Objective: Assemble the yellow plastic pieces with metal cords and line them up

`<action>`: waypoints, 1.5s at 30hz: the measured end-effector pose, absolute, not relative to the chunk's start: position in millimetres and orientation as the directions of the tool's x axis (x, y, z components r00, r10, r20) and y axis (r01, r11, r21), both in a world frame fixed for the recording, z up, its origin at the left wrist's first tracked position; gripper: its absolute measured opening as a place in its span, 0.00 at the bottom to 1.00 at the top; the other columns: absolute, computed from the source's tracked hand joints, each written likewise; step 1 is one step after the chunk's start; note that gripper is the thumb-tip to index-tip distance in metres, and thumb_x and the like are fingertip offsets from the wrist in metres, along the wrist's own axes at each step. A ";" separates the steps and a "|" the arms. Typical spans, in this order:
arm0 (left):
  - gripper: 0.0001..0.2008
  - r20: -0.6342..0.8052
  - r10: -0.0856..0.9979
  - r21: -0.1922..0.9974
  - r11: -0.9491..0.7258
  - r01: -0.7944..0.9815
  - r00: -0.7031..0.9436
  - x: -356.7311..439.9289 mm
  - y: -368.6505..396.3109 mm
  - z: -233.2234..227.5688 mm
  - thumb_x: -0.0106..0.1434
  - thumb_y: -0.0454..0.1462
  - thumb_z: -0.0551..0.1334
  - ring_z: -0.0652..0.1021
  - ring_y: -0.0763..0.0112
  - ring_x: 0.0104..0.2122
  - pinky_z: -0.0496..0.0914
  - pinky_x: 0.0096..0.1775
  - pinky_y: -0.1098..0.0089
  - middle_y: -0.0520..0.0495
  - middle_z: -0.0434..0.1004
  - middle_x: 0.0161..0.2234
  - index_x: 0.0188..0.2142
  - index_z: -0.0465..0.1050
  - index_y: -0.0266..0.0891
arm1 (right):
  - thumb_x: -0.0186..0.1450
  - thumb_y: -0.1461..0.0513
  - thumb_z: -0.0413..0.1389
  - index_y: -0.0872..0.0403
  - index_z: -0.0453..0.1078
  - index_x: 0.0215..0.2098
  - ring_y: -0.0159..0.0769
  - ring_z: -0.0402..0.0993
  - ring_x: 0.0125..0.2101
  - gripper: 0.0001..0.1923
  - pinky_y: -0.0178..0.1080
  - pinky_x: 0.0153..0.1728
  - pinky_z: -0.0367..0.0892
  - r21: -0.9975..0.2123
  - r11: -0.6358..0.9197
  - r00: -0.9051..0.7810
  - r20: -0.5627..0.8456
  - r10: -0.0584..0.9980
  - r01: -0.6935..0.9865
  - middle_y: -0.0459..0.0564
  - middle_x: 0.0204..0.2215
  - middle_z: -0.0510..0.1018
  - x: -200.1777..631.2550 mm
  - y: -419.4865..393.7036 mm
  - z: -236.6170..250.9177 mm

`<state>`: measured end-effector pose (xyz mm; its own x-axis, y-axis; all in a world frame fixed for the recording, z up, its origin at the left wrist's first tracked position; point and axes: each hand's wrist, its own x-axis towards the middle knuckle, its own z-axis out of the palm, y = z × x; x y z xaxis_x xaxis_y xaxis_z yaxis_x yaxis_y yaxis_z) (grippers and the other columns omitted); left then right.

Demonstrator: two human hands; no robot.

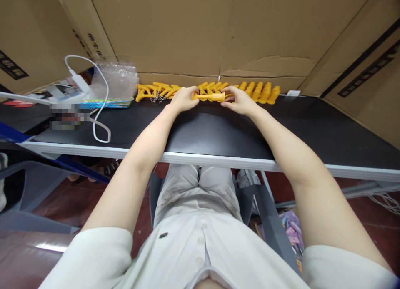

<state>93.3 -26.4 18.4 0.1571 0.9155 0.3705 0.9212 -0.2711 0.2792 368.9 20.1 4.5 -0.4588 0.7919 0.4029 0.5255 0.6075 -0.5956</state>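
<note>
Left hand [184, 99] and right hand [239, 100] both clamp one yellow part [211, 97] between them — cardboard wall [200, 31] just behind, bare worktop [212, 130] in front.

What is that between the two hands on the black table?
In the head view, one yellow plastic piece lies crosswise between the left hand and right hand; both hold its ends, before the yellow row.

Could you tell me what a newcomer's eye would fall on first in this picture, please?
First, the row of orange plastic pieces lined up along the far edge of the black table, against the cardboard wall. At its middle, the left hand and right hand together hold one orange piece. At far left lie a white cable and a clear plastic bag.
</note>
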 end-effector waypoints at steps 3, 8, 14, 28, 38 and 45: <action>0.21 0.393 0.907 0.285 -0.278 0.917 0.153 93.0 -28.3 19.2 0.70 0.39 0.63 0.83 0.49 0.52 0.72 0.56 0.58 0.39 0.85 0.47 0.60 0.79 0.40 | 0.64 0.49 0.74 0.54 0.78 0.53 0.47 0.88 0.42 0.26 0.53 0.53 0.83 -0.703 0.526 -0.441 0.326 0.836 0.478 0.59 0.52 0.85 367.4 10.5 10.9; 0.16 0.450 0.869 0.277 -0.352 0.894 0.203 92.9 -27.7 17.8 0.70 0.39 0.63 0.83 0.53 0.47 0.73 0.53 0.59 0.43 0.85 0.41 0.56 0.80 0.43 | 0.70 0.34 0.64 0.53 0.74 0.37 0.39 0.84 0.27 0.31 0.38 0.31 0.79 -0.855 0.311 -0.417 0.124 0.900 0.416 0.53 0.30 0.86 361.5 -5.3 22.6; 0.17 0.456 0.866 0.288 -0.365 0.885 0.208 92.4 -24.1 14.8 0.69 0.40 0.62 0.82 0.50 0.50 0.73 0.56 0.56 0.42 0.86 0.43 0.56 0.80 0.45 | 0.70 0.30 0.60 0.54 0.74 0.39 0.40 0.81 0.23 0.35 0.37 0.24 0.71 -0.894 0.205 -0.361 0.053 0.931 0.398 0.52 0.23 0.80 357.9 -8.0 24.3; 0.20 0.457 0.870 0.267 -0.334 0.904 0.187 95.1 -27.4 18.2 0.67 0.37 0.63 0.83 0.49 0.49 0.74 0.53 0.56 0.40 0.86 0.44 0.57 0.80 0.42 | 0.68 0.35 0.66 0.53 0.71 0.39 0.33 0.75 0.19 0.31 0.34 0.21 0.68 -0.883 0.264 -0.362 0.118 0.925 0.387 0.50 0.26 0.82 357.7 -7.6 22.0; 0.19 0.449 0.881 0.301 -0.308 0.902 0.151 98.6 -29.4 19.9 0.68 0.38 0.62 0.82 0.52 0.48 0.73 0.52 0.58 0.42 0.86 0.44 0.57 0.80 0.44 | 0.62 0.48 0.78 0.52 0.70 0.48 0.32 0.81 0.25 0.30 0.33 0.27 0.75 -0.944 0.214 -0.360 0.114 0.926 0.253 0.49 0.36 0.85 359.4 -12.3 26.3; 0.20 0.454 0.874 0.276 -0.323 0.905 0.173 100.5 -31.8 21.4 0.67 0.37 0.63 0.82 0.50 0.49 0.73 0.52 0.58 0.42 0.85 0.44 0.57 0.80 0.43 | 0.71 0.39 0.66 0.53 0.72 0.38 0.33 0.77 0.21 0.27 0.34 0.24 0.70 -0.946 0.154 -0.334 0.052 0.941 0.285 0.54 0.30 0.85 356.4 -16.9 30.6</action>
